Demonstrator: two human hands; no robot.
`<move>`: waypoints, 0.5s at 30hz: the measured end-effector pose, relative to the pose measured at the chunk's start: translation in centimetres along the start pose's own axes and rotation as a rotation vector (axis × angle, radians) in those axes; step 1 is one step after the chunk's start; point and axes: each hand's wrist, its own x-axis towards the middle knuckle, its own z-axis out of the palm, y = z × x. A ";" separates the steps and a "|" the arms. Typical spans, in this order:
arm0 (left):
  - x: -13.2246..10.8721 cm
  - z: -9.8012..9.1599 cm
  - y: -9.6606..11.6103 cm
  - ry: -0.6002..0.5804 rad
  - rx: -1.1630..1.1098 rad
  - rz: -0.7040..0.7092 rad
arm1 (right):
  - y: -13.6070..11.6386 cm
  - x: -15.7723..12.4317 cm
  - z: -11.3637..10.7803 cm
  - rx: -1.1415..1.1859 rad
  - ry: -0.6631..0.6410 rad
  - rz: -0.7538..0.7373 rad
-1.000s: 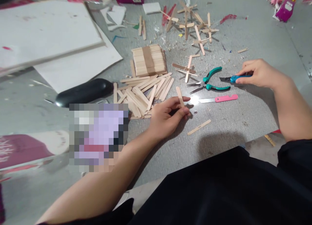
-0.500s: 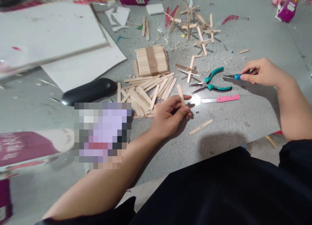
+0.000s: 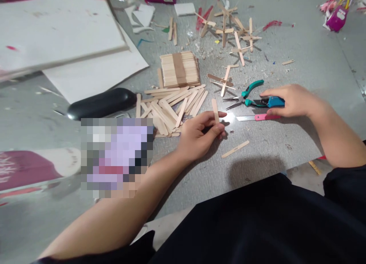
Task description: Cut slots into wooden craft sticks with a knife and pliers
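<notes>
- Nearest us, a slotted craft stick [image 3: 235,149] lies slantwise.
- Our left hand [image 3: 203,132] pinches a round-tipped craft stick [image 3: 215,109], long axis running away from us, tip slightly leftward.
- Our right hand [image 3: 296,100] lies around a blue utility knife [image 3: 276,101], dark end leftward, beside needle-nose pliers [image 3: 251,103]; whether it grips, we cannot tell.
- Farther left, a purple-and-white package [image 3: 28,168] bears pale characters we cannot read.
</notes>
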 end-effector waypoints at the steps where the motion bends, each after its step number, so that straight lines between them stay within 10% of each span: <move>1: 0.0 0.0 0.0 -0.003 0.000 0.002 | -0.3 0.1 0.0 -0.025 -0.022 -0.010; 15: 0.0 -0.1 -0.3 -0.005 0.014 0.045 | -0.8 0.2 -0.6 -0.084 -0.077 0.059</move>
